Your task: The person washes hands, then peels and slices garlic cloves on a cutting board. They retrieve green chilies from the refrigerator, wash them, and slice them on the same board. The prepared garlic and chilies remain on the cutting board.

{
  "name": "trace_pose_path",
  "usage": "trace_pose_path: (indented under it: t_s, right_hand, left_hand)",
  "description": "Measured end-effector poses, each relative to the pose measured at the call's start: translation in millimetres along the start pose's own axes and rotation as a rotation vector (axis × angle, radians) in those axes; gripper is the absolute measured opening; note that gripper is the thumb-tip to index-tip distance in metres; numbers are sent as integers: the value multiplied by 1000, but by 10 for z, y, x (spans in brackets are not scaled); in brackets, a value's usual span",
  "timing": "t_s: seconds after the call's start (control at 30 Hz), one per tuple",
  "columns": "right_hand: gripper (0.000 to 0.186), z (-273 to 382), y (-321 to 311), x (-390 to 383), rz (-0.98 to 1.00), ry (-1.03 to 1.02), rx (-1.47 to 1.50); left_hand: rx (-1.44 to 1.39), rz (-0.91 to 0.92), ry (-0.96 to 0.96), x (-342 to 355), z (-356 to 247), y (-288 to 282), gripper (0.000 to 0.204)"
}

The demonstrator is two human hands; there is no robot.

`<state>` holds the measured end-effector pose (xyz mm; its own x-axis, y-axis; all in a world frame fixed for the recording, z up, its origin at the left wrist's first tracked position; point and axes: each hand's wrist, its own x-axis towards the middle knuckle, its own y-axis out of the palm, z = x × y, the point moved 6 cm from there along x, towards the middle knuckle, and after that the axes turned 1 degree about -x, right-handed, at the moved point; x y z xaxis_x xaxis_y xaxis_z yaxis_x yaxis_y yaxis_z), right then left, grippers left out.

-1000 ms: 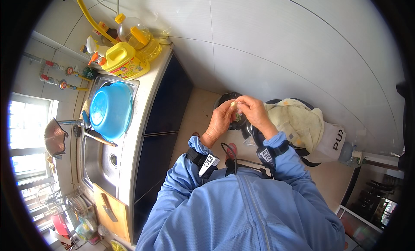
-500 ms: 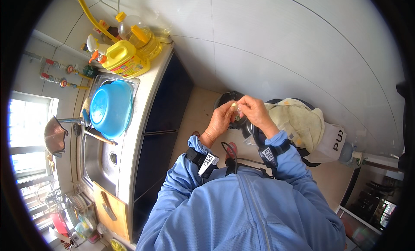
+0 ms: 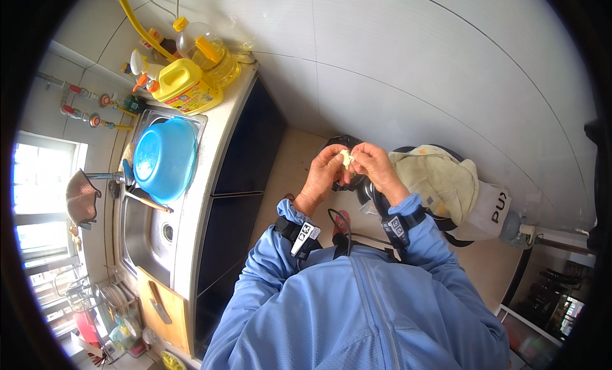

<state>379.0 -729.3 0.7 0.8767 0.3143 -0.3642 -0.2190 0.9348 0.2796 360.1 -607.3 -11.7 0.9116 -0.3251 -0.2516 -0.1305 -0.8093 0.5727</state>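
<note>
A small whitish piece that looks like garlic point(image 3: 346, 158) is pinched between the fingertips of both my hands. My left hand point(image 3: 322, 177) holds it from the left with thumb and fingers pressed together. From the right, the closed fingers of my right hand point(image 3: 377, 170) meet it, thumb and forefinger at its edge. Directly below and behind the hands is a bin with a black liner point(image 3: 343, 142), mostly hidden by them.
Left stands a counter with a sink point(image 3: 148, 239), a blue basin point(image 3: 167, 159), yellow jugs point(image 3: 188, 89) and a cutting board point(image 3: 164, 309) bearing a knife point(image 3: 159, 303). At right, a beige cloth point(image 3: 440, 178) covers something dark beside a white tiled wall point(image 3: 414, 70).
The pale piece has turned between my fingers and shows more of its white side. My fingertips have shifted slightly around it, while both arms stay nearly in place.
</note>
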Motion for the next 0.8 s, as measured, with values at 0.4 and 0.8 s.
trace_pose_path:
  t_s: [0.4,0.8]
  right_hand:
    - [9,60,-22,27,16,-70,-103]
    - [11,106,72,95,67,-100,-220]
  left_hand:
    - [-224,-29,-5,16,91,-81,15]
    - [-151,-7,-33,18,99,-109,14]
